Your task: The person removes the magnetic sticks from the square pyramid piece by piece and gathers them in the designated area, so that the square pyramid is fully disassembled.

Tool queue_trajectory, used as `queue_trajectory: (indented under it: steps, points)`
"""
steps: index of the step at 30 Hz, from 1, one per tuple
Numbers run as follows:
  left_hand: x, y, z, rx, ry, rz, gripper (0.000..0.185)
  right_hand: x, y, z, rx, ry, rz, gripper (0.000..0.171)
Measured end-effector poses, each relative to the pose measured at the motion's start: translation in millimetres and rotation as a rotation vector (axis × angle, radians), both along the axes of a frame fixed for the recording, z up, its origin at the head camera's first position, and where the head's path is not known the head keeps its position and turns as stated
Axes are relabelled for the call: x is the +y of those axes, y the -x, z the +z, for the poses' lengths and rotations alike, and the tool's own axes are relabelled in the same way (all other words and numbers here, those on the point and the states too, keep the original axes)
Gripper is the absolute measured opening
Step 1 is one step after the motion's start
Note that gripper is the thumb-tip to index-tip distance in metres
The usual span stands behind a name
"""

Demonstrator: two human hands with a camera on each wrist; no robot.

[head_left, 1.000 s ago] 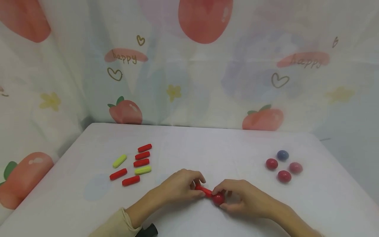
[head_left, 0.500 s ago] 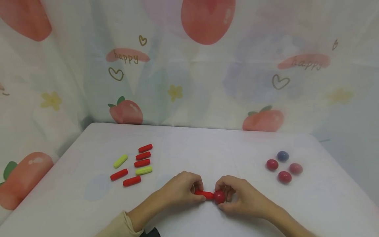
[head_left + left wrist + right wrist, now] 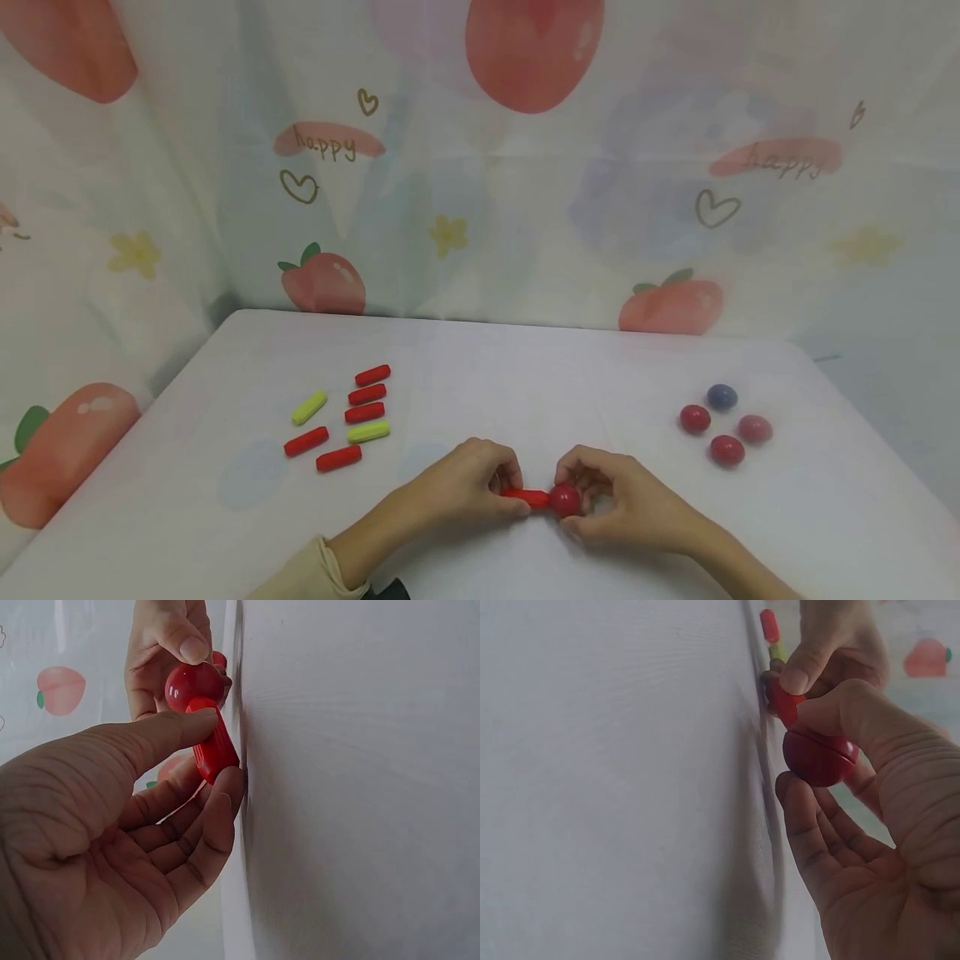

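Stick: a red stick [image 3: 527, 497] lies level just above the table [image 3: 525, 367], near its 6 o'clock edge, one end meeting the ball.
Ball: a red ball [image 3: 565, 499] sits at the stick's 3 o'clock end, touching it; in the left wrist view the stick [image 3: 214, 750] butts straight into the ball [image 3: 193, 686].
Left hand: the left hand [image 3: 468, 483] pinches the stick between thumb and curled fingers, a narrow grip.
Right hand: the right hand [image 3: 626, 504] pinches the ball between thumb and fingertips, also narrow; the right wrist view shows the ball [image 3: 819, 757] pressed under the thumb.
Risk: the joint looks like a small end-on contact, so any tilt of either hand could, I judge, let the ball slip off and roll away across the table.
Second risk: the ball is smooth and glossy; a light pinch may squeeze it out sideways.
Sticks: at 10 o'clock of the hands lie loose red sticks [image 3: 364, 393] and two yellow-green sticks [image 3: 367, 432], apart from each other.
Balls: at 2 o'clock lie three reddish balls [image 3: 727, 450] and a blue ball [image 3: 722, 396], close together.
Containers: none in view; all pieces lie bare on the table.
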State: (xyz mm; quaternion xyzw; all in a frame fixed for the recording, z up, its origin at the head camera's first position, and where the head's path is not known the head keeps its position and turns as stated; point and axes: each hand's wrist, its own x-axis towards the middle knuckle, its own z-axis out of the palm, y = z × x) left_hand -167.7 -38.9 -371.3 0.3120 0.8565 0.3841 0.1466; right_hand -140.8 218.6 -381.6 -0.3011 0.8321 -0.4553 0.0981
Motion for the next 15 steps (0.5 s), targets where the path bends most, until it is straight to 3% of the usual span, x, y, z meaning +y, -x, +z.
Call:
queue_trajectory:
  steps: [5, 11, 15]
  points:
    - [1, -0.5, 0.0, -0.007, 0.005, 0.004, 0.018, 2, -0.4, -0.6, -0.032, 0.008, -0.003, 0.034]
    - [0, -0.5, 1.2, -0.020, 0.038, 0.062, 0.020, 1, -2.1, 8.2, -0.044, 0.071, 0.032, 0.033]
    - [-1, 0.5, -0.1, -0.018, 0.036, 0.053, 0.020, 4, -4.8, 13.7, -0.051, 0.047, -0.003, 0.034]
